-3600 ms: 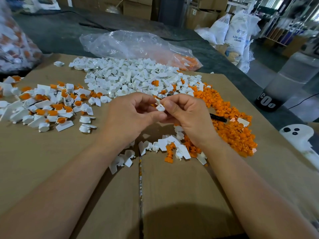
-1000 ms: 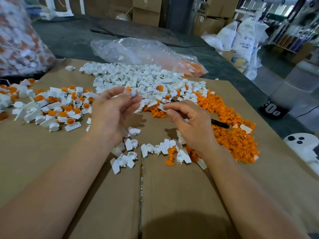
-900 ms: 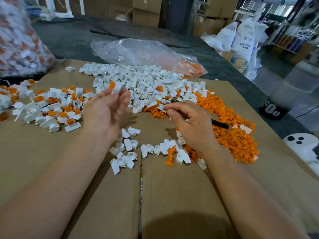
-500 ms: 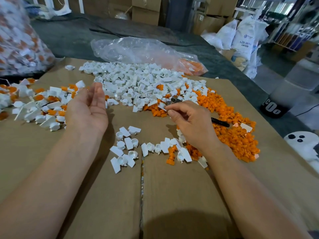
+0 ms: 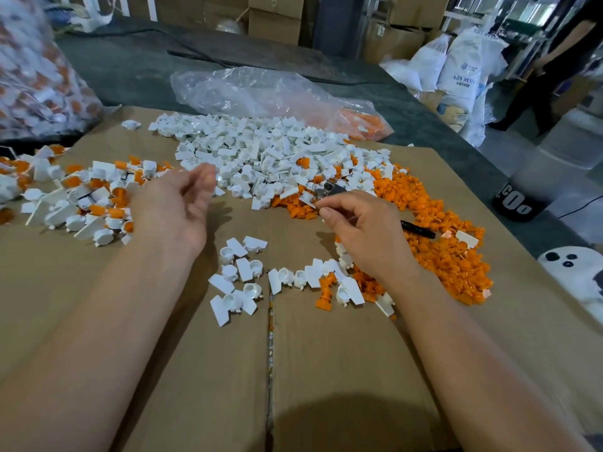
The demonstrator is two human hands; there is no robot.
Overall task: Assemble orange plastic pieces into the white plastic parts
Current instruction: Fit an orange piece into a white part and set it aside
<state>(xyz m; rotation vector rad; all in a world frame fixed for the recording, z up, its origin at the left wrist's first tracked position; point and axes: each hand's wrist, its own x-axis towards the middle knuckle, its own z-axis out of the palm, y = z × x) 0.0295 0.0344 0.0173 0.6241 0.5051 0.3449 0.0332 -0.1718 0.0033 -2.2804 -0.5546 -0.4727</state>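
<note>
left grip [image 5: 176, 207] slack, empty; right grip [image 5: 362, 230] pinches white part [image 5: 307, 199]

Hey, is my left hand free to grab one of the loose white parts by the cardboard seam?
Probably yes. The left hand is open and empty, and the loose white parts lie uncovered on the cardboard right beside its wrist, nothing between them.

Factory/whse floor; stacked cartons [image 5: 274, 14], ABS resin sacks [image 5: 463, 70], bulk plastic pts [image 5: 261, 151] on cardboard [image 5: 326, 370].
</note>
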